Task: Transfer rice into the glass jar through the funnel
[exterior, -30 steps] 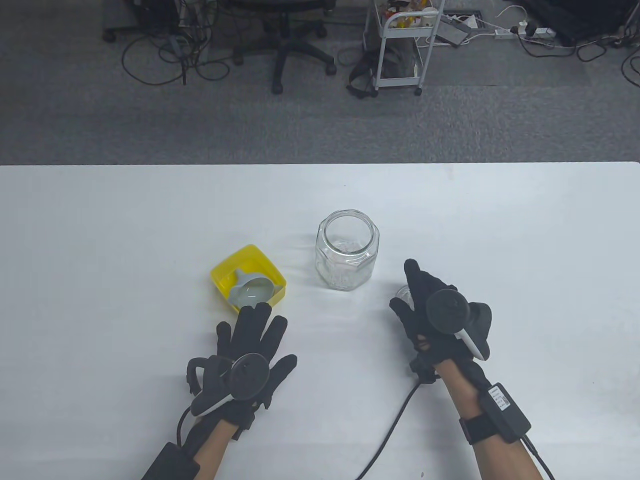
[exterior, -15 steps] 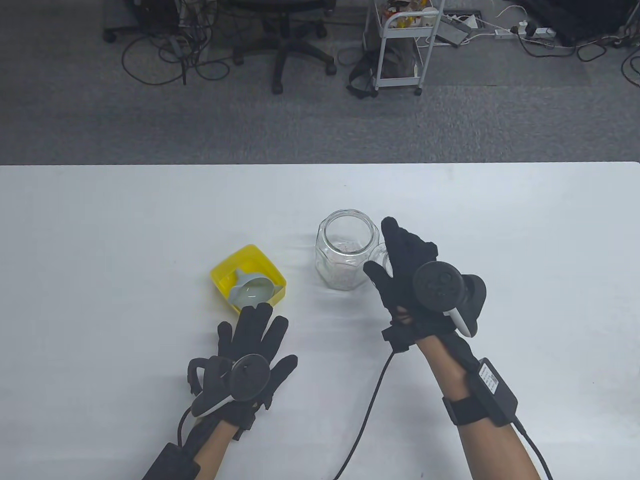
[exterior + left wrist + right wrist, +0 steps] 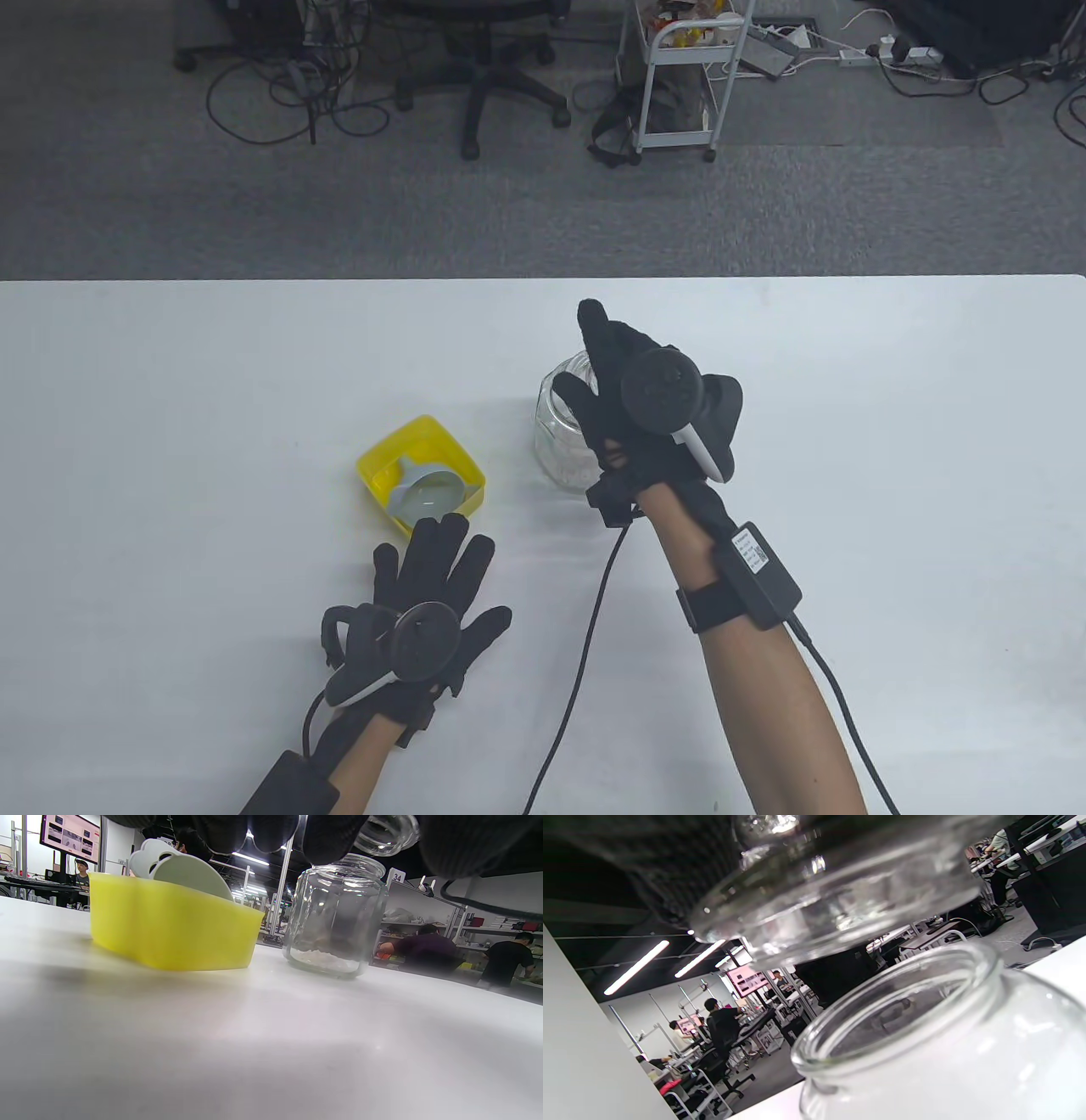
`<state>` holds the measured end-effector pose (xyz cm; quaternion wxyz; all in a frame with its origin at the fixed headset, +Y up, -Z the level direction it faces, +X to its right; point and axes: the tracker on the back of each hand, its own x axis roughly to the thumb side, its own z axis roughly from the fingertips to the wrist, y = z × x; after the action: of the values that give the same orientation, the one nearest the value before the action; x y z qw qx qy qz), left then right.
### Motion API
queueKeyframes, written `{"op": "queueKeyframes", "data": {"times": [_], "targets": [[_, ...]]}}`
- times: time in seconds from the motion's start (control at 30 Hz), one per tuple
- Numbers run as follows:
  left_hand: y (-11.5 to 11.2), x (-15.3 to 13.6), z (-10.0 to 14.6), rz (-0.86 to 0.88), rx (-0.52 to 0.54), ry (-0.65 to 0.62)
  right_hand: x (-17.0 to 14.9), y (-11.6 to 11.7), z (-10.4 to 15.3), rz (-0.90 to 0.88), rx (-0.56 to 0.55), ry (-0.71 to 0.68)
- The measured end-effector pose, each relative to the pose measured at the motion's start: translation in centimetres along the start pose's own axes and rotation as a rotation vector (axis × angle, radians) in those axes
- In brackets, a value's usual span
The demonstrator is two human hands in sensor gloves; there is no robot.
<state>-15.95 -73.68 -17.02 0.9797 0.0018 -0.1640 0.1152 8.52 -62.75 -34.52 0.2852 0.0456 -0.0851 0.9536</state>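
A clear glass jar [image 3: 556, 441] stands mid-table with a thin layer of rice at its bottom [image 3: 322, 961]. My right hand [image 3: 585, 356] is over the jar's mouth and grips a small clear glass [image 3: 818, 891], tilted just above the jar's rim [image 3: 903, 1014]. The small glass also shows in the left wrist view [image 3: 384, 834]; in the table view my hand hides it. A grey funnel [image 3: 428, 497] lies in a yellow tub [image 3: 382, 463] left of the jar. My left hand [image 3: 441, 560] rests flat on the table, fingers spread, just in front of the tub, holding nothing.
A black cable [image 3: 585, 645] runs from my right wrist across the table to its near edge. The table's far edge [image 3: 543, 278] lies behind the jar. An office chair [image 3: 484, 76] and a white cart [image 3: 679, 85] stand on the floor beyond.
My right hand has carried the small glass from the table right of the jar up and left to above the jar's mouth. The left hand has barely moved.
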Motion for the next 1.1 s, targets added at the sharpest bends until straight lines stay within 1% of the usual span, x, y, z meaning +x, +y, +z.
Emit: {"op": "queueKeyframes", "data": {"times": [0.13,0.2,0.37,0.6,0.8,0.93,1.0,1.1], "targets": [[-0.1,0.1,0.0,-0.007,-0.005,-0.001,-0.4,1.9,-0.8,0.023,0.024,0.025],[-0.1,0.1,0.1,-0.011,-0.004,0.001,-0.2,2.1,-1.0,0.037,-0.005,0.018],[-0.2,0.2,-0.1,-0.005,-0.005,0.003,0.1,2.8,-1.6,0.073,0.036,0.033],[-0.2,0.2,-0.1,-0.001,0.0,-0.001,0.1,3.6,-1.7,0.122,0.048,0.028],[-0.2,0.2,-0.1,-0.002,-0.005,-0.001,0.2,3.8,-1.6,0.159,0.058,0.023],[-0.2,0.2,-0.1,0.014,-0.006,-0.005,0.1,3.5,-1.5,0.132,0.082,0.026],[-0.1,0.2,-0.1,0.008,0.004,0.001,0.3,2.4,-1.3,0.113,0.068,0.027],[0.1,0.0,0.0,0.017,0.032,0.008,0.8,0.1,-0.6,0.074,0.058,0.004]]}}
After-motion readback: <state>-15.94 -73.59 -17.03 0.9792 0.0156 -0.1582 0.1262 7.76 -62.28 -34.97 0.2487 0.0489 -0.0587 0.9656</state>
